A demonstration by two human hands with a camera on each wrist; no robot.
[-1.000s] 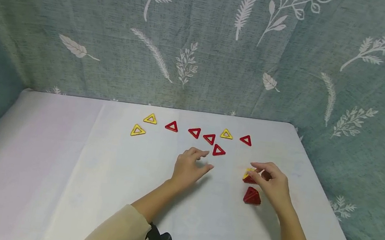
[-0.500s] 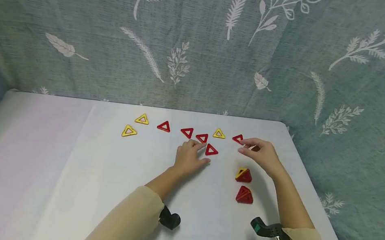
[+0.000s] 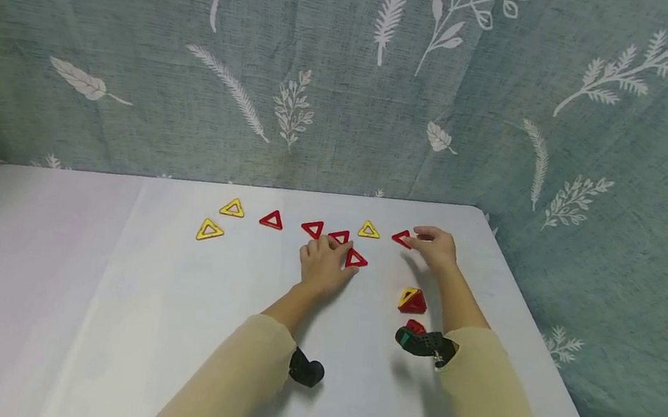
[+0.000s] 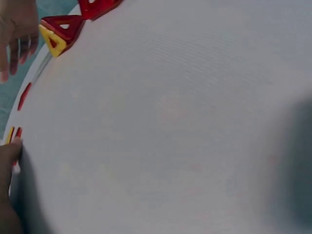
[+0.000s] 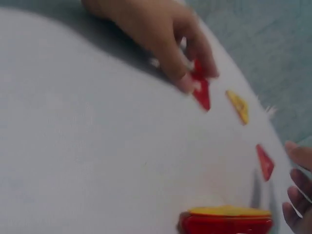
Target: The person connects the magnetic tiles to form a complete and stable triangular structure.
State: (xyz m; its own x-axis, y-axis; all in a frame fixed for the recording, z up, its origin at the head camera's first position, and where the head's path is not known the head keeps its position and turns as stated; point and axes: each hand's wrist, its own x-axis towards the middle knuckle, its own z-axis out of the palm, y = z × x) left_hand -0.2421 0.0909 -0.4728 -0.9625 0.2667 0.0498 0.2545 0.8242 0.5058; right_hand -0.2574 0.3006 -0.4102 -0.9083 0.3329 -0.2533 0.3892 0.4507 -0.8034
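My left hand [image 3: 323, 267] pinches a red triangle [image 3: 356, 259] lying on the table between index finger and thumb; the right wrist view shows the same hand [image 5: 156, 34] gripping that triangle [image 5: 202, 93]. My right hand [image 3: 436, 250] is at another red triangle [image 3: 402, 238], thumb close to its right corner; whether they touch is not clear. In the right wrist view, its relaxed fingers [image 5: 298, 197] stand apart beside that piece [image 5: 265, 163]. A yellow triangle [image 3: 369, 230] lies between the hands. Another red triangle [image 3: 339, 236] is just behind my left fingers.
A red and yellow pyramid [image 3: 413, 301] stands nearer on the right; a red one [image 3: 416, 326] is partly hidden behind the right wrist camera [image 3: 420, 342]. Further left lie red triangles [image 3: 271, 219], [image 3: 312, 228] and yellow triangles [image 3: 233, 208], [image 3: 210, 230]. A patterned cloth hangs behind the table.
My right hand has moved from beside the pyramid back to the far red triangle. My left fingers have closed in around the near red triangle. The head view has shifted slightly right.
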